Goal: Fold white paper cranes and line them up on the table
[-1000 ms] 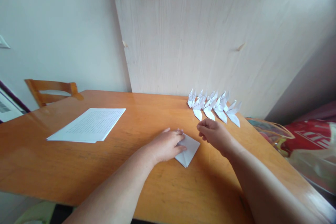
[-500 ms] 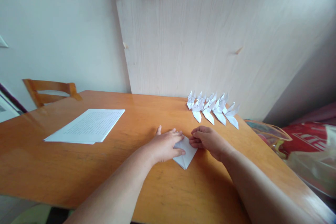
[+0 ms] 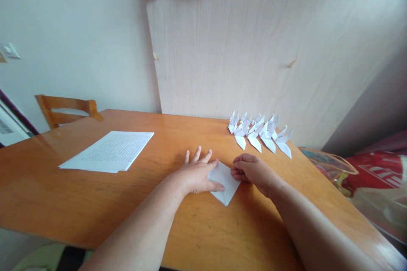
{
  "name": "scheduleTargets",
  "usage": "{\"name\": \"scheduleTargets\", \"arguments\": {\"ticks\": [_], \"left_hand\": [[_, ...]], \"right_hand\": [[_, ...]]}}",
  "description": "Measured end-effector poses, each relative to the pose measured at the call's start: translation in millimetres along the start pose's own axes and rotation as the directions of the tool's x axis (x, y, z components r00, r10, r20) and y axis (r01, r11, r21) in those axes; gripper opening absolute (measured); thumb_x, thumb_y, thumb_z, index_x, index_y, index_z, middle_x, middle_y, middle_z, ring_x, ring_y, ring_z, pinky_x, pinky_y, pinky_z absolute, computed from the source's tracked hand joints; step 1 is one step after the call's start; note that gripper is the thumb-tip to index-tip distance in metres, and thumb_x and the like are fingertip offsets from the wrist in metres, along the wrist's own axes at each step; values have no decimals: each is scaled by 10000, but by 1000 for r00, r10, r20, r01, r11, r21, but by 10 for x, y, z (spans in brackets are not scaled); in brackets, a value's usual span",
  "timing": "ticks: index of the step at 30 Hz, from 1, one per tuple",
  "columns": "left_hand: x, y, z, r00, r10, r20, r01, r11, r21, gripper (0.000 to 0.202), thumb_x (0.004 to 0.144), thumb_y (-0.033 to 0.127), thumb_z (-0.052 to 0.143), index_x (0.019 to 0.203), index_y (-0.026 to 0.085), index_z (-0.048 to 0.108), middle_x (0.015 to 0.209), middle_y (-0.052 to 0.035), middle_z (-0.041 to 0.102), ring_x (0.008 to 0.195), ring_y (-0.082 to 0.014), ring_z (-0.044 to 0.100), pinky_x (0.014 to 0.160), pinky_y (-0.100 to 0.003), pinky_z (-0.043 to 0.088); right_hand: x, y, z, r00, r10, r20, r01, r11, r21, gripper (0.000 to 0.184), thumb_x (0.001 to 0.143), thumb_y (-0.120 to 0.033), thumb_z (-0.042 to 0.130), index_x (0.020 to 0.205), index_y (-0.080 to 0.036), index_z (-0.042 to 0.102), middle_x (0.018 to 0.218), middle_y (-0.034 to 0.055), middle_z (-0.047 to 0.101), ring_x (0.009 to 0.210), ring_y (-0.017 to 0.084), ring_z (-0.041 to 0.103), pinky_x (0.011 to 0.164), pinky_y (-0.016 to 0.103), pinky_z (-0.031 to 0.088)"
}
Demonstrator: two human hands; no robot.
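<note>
A small white sheet of paper (image 3: pixel 224 180), folded into a diamond with a crease toward its near corner, lies on the wooden table between my hands. My left hand (image 3: pixel 199 175) rests with fingers spread, its thumb and index finger pressing the left side of the paper. At the right corner is my right hand (image 3: pixel 248 171), its fingers curled together against the paper's edge; the exact grip on that corner is partly hidden by the fingers.
Several folded paper cranes (image 3: pixel 260 133) stand at the back right of the wooden table (image 3: pixel 133 207). A stack of written sheets (image 3: pixel 108 152) lies on the left. Beyond are a wooden chair (image 3: pixel 68 110) and, off the right edge, a red bag (image 3: pixel 378 171).
My left fingers have spread wider and drawn back to the left, uncovering more of the folded paper. My right hand stays at its right corner. The view has shifted slightly.
</note>
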State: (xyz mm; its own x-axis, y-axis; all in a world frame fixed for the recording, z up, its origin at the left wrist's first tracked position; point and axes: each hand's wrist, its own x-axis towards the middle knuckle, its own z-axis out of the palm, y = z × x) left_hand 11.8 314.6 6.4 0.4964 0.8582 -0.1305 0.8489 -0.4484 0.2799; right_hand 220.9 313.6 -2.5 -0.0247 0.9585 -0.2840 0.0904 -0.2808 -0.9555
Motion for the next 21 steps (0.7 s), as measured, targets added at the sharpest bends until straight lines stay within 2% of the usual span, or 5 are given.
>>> {"name": "scheduleTargets", "arguments": {"ticks": [5,10,13,17,21], "left_hand": [[1,-31,-16,998,-57,-22,57,998,-11,1124,586,866,610,1512,278,365,1630,-147,145,1479,-459,-88,1090,-736,-37],[-15,-124,-85,996,-89,21,89,996,-3,1127,591,864,602,1521,281,344,1636,-125,100,1481,-446,-103,1102,-719,-44],[-32,-179,-136,993,-115,32,116,993,-8,1035,658,824,583,1508,275,369,1632,-115,127,1487,-432,-92,1108,-710,-53],[-67,-192,-204,990,-138,5,139,990,-39,756,809,736,483,1410,278,500,1615,-96,237,1502,-403,-1,1130,-689,8],[-79,-176,-228,991,-137,-4,137,990,-44,663,804,660,561,1354,290,543,1597,-92,294,1500,-407,57,1124,-702,48]], "right_hand": [[-24,-11,1,1000,-15,6,15,1000,-16,102,772,-103,552,782,-204,536,642,-7,625,549,108,587,591,225,513],[-21,7,-13,999,-30,14,31,999,-40,79,782,-127,573,791,-199,541,648,-7,619,566,109,590,593,226,516],[-17,16,-22,999,-32,19,33,998,-58,76,789,-131,581,813,-196,550,675,2,626,591,110,601,602,224,523],[-17,19,-28,999,-28,15,29,997,-74,67,794,-153,594,832,-198,561,697,9,630,611,117,614,623,233,538],[-13,27,-34,999,-27,19,29,995,-90,54,802,-178,604,835,-205,569,703,13,630,626,128,622,638,242,547]]}}
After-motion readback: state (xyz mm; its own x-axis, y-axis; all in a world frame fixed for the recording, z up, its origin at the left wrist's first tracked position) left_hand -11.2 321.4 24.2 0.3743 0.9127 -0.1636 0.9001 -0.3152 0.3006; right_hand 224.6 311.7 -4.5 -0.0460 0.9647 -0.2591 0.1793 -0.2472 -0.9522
